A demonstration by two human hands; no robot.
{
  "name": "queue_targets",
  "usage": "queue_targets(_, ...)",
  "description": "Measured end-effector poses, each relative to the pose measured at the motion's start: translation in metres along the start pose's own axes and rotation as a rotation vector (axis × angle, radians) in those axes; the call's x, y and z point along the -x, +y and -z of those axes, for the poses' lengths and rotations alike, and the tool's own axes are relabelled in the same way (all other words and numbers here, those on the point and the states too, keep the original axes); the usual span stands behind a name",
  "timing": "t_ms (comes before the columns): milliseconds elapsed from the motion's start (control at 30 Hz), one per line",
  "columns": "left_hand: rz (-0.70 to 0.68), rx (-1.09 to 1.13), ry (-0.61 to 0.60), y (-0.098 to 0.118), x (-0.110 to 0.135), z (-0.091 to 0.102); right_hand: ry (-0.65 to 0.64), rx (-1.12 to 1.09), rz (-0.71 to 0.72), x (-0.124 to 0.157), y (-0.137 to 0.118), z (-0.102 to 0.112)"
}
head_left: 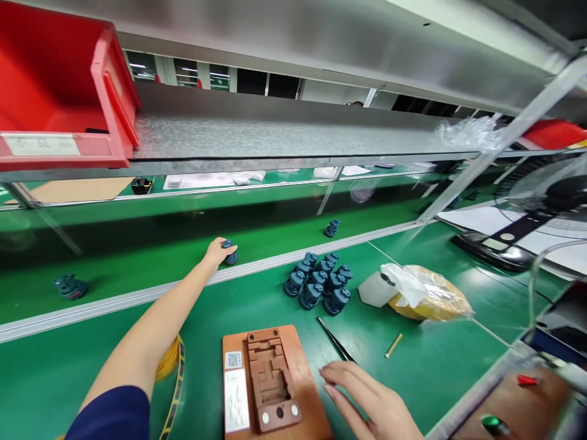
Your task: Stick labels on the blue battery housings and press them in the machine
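My left hand [217, 252] reaches out over a raised rail onto the green conveyor belt [151, 263], closed around a dark blue molded part [230, 256]. Two similar parts lie apart on the belt [332, 228] [70, 286]. A cluster of several such parts [318, 284] stands on the green bench mat. My right hand [367, 397] rests low at the front, holding nothing, beside a brown fixture board [270, 382]. Just above its fingers lie fine black tweezers [336, 340].
A red plastic bin [59, 91] sits on a metal shelf overhead. A white bottle [376, 289] and yellow bag [431, 293] lie right of the cluster, with a small brass pin [393, 345] nearby. A yellow cable [172, 373] runs beneath my left arm. A fan [545, 201] stands at right.
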State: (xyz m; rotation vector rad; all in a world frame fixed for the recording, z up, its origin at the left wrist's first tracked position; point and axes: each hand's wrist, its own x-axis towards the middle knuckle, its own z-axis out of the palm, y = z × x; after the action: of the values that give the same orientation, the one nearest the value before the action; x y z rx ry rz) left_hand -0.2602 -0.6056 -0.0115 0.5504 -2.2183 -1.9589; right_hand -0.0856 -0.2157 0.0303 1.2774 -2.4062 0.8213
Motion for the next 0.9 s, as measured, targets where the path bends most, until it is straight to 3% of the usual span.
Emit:
queue_targets(133, 0.071, 0.201, -0.379, 0.019, 0.048, 0.000, -0.050, -0.149, -0.105, -0.032, 0.010, -0.018)
queue_targets(233, 0.134, 0.301, -0.599, 0.027, 0.098, -0.002, 0.012, -0.247, -0.104, -0.066, 0.014, -0.039)
queue_targets(400, 0.225, 0.368, -0.754, 0.028, 0.166, -0.007, -0.119, -0.385, 0.075, -0.101, 0.005, -0.066)
queue_targets(533, 0.231, 0.445, -0.676, 0.026, 0.206, -0.013, -0.143, -0.478, 0.132, -0.099, -0.005, -0.071)
queue_targets(600, 0.169, 0.417, -0.601, 0.024, 0.225, -0.019, -0.137, -0.510, 0.146, -0.095, -0.008, -0.069)
queue_targets(767, -0.062, 0.102, -0.325, 0.018, 0.262, -0.038, -0.114, -0.588, 0.220, -0.082, -0.017, -0.064)
queue_targets(900, -0.157, 0.013, -0.105, 0.020, 0.279, -0.056, -0.066, -0.637, 0.195, -0.068, -0.024, -0.058)
